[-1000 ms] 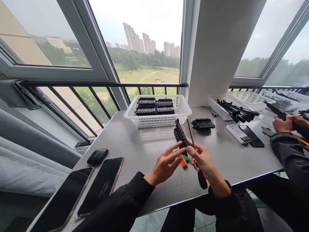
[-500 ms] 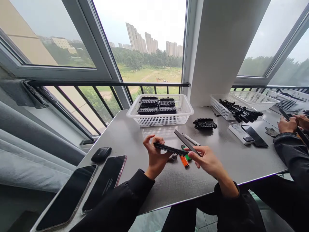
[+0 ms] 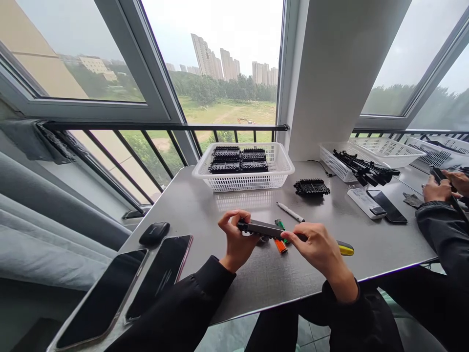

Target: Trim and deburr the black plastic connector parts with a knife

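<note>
My left hand [image 3: 234, 242] is closed on one end of a toothed black plastic part [image 3: 242, 227], held in the air above the table. In my right hand [image 3: 320, 249] is a flat grey file [image 3: 266, 228], whose black-and-yellow handle [image 3: 346, 249] sticks out behind the palm. The file's blade lies along the top of the black part and covers most of it. Beneath, partly hidden, are an orange piece [image 3: 281, 246] and a green piece [image 3: 281, 225] on the table. A white marker pen [image 3: 290, 212] lies just beyond.
A white basket [image 3: 244, 185] with several black parts stands at the back; another black part [image 3: 312, 187] lies right of it. Phones [image 3: 161, 276] and a black case [image 3: 154, 234] lie at left. At right are a basket of black strips [image 3: 339, 166] and a co-worker's hands [image 3: 437, 188].
The file has swung down from its raised, slanted position and now lies along the black part. My right hand has shifted slightly right, bringing the yellow handle into sight.
</note>
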The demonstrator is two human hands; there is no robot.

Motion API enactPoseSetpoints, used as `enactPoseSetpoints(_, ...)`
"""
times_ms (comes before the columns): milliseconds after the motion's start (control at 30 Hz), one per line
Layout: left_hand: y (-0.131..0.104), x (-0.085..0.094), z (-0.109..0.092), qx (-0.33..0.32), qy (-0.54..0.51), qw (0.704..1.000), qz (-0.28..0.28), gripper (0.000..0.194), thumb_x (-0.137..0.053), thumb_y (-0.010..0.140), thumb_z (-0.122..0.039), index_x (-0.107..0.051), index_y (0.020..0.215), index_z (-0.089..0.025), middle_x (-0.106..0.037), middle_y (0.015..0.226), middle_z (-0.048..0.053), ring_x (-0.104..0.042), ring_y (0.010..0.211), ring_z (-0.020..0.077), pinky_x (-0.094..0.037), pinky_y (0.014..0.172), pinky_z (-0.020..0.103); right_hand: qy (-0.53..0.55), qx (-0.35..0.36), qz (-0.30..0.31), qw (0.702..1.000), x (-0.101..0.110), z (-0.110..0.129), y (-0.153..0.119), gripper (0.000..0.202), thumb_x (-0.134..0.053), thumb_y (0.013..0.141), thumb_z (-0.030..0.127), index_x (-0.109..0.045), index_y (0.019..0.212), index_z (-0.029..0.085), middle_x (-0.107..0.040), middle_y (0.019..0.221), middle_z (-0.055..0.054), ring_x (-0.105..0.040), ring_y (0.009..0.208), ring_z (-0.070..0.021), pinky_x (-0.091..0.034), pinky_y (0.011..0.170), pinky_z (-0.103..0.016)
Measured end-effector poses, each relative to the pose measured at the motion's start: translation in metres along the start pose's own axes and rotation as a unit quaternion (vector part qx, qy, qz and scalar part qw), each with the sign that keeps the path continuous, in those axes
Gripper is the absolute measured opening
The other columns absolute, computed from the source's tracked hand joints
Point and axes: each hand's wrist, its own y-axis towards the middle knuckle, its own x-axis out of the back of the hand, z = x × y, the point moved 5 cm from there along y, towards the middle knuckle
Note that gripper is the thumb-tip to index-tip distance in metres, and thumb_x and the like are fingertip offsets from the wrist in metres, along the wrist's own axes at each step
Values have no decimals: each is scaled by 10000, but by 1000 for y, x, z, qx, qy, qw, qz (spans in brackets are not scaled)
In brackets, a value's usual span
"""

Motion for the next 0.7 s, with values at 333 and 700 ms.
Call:
enactPoseSetpoints(333, 1, 0, 5, 39, 22, 999, -2, 748, -690, 563, 48, -291, 1094, -297, -474, 796, -89, -490, 668, 78, -406, 634, 221, 5, 0, -27, 1000, 18, -26, 1, 548, -479, 905, 602, -625, 585, 181, -530, 556, -22, -417, 530, -129, -277, 545, -285)
enactPoseSetpoints(700, 6, 5, 5, 39, 25, 999, -10, 717, -672, 554, 54, -308, 1068, -289, -483, 785, -89, -498, 662, 81, -402, 630, 225, 19, -9, 19, 1000, 21, -44, 4, 543, -526, 879, 600, -583, 540, 179, -500, 542, -9, -401, 537, -128, -267, 531, -277)
